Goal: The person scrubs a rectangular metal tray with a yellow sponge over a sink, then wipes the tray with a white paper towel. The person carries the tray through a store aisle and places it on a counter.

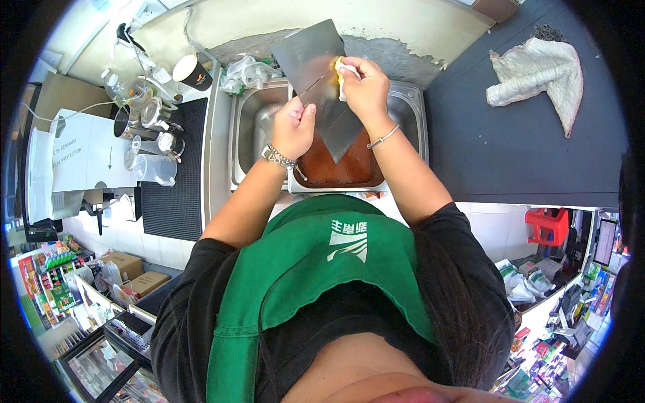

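One dark grey sheet [326, 101], braced low and rubbed high

Take the sheet as your clock's centre. Below it spreads the steel sink [411, 111], with brown-red contents [356, 171] in the right basin toward 6 o'clock; whether that is liquid or a stain, you cannot tell. Hold the sheet tilted above that basin so any drips land there. Your left hand [294, 131], at 7 o'clock, has its fingers curled round the lower left edge, thumb on the near face; grip firmly, since so thin a panel would likely flex under pressure. Your right hand [367, 87], at 3 o'clock, has its fingers drawn in tight on a yellow-and-white pad [340, 72], pressed to the sheet toward 2 o'clock. Rub in overlapping strokes, pad flat, and ease off at the corners, which could snag it.

As for materials, the counter [497, 154] at 4 o'clock is broad, matt and dark. The sink is shiny, with rounded basin corners. At 8 o'clock, the black mat [171, 208] shows a fine grid texture. Off-white and rumpled, the cloth [537, 80] at 3 o'clock looks coarse. The sheet is smooth, faintly glossy and pointed at its lower end; a slim line near its middle may be a slot or seam. The small pad looks soft, squeezed out of shape.
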A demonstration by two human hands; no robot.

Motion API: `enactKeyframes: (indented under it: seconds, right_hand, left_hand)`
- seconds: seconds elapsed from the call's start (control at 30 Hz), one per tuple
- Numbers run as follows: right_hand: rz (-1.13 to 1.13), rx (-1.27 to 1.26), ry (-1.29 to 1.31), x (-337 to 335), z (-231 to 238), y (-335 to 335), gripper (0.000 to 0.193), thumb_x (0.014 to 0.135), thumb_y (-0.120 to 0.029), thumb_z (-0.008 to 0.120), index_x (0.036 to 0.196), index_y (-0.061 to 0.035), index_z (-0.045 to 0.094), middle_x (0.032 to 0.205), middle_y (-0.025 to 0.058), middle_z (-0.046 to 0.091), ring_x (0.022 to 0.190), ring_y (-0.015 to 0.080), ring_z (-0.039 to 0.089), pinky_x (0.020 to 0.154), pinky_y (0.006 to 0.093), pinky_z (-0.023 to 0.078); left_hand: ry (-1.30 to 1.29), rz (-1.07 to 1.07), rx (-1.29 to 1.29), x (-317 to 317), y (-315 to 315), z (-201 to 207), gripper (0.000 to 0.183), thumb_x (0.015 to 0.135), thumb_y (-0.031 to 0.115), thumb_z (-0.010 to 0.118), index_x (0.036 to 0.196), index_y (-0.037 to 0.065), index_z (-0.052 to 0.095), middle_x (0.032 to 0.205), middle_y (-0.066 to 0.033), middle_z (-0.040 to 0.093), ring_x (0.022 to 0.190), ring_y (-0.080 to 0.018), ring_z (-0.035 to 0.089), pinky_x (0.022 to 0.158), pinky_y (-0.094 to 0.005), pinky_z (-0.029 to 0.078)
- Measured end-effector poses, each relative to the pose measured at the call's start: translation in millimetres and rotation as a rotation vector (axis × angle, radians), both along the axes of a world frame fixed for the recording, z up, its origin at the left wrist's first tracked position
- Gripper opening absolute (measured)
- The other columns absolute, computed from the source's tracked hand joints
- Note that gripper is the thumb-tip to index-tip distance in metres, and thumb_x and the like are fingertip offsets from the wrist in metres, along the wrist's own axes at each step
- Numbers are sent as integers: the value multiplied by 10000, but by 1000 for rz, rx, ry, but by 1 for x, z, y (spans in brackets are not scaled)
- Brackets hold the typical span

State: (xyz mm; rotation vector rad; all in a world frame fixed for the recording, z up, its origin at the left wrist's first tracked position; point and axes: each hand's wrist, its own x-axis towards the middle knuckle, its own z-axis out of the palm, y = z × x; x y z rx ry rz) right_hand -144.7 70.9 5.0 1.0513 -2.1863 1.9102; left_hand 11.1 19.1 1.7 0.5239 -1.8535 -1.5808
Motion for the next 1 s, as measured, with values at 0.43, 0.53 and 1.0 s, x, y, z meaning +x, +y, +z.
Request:
enactKeyframes:
  seconds: [0.43, 0.53, 1.0]
  right_hand:
    - [83, 6, -248, -19, 13, -21, 120, 743, -26, 649, 857, -36, 683, 819, 96, 664, 735, 178, 639, 663, 278, 503]
    - [174, -11, 186, 19, 21, -10, 129, 736, -20, 643, 856, -41, 685, 828, 104, 659, 748, 188, 636, 675, 282, 502]
    - [215, -2, 369, -1, 39, -26, 95, 750, -52, 626, 819, -65, 688, 821, 97, 619, 729, 244, 611, 671, 322, 494]
  left_hand:
    - [11, -9, -42, -15, -7, -44, 195, 858, 22, 531, 692, 41, 430, 611, 40, 423, 547, -45, 351, 456, -234, 305]
    - [-70, 13, -52, -15, -7, -29, 212, 849, 23, 538, 678, 41, 413, 588, 37, 389, 540, -50, 330, 450, -247, 297]
    - [-87, -15, -185, -20, -10, -20, 134, 815, 10, 548, 719, 16, 453, 570, -26, 432, 518, -90, 361, 462, -276, 339]
